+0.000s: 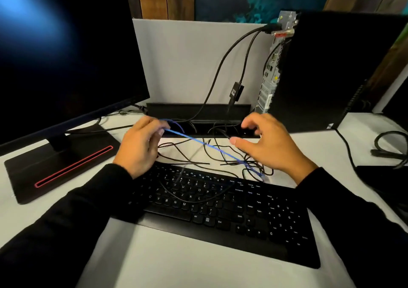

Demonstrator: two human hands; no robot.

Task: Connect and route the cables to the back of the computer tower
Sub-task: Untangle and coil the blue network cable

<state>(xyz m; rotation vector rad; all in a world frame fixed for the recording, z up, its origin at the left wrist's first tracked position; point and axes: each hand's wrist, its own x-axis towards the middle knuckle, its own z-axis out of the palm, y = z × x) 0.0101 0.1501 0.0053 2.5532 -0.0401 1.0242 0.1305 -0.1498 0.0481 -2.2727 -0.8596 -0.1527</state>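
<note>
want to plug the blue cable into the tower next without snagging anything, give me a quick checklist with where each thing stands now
1. Blue cable in hand: ok, the left hand pinches it near the cable slot.
2. Right hand free to take the plug end: ok, fingers spread, holding nothing.
3. Plug end of the blue cable loose: cannot tell, it runs under the right hand into the black cables.
4. Blue cable clear of tangles: not ok, it crosses several black cables above the keyboard.
5. Tower back panel reachable: ok, the ports face the hands.
6. Free matching port: cannot tell, too small to see.
</note>
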